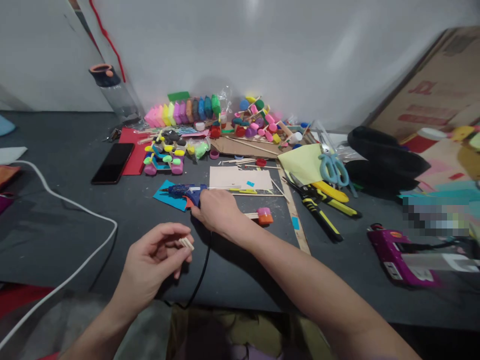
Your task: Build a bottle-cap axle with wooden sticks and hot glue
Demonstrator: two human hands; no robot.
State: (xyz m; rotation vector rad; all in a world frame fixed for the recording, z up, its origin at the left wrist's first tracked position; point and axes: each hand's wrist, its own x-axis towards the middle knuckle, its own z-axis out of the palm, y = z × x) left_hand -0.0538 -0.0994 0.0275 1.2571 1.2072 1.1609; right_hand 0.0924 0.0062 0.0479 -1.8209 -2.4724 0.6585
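My right hand [219, 210] is wrapped round the handle of a blue hot glue gun [182, 190], whose nozzle points left over a blue paper piece [168, 196]. A black cord [204, 270] runs from the gun toward the table's front edge. Nearer to me, my left hand [155, 262] pinches a few short wooden sticks [186, 243] between thumb and fingers; their far ends are hidden in the hand. Just right of my right hand lies a pink-and-orange block [265, 215] with pale sticks at its left side. Behind the gun rests a pale card sheet [242, 178].
A phone [113, 163] lies at left beside a white cable [82, 205]. Small clay-and-stick models [165, 155] and coloured clay packs [183, 111] line the back. Yellow-black pliers [318, 215], blue scissors [333, 169] and a purple device [401, 257] are at right.
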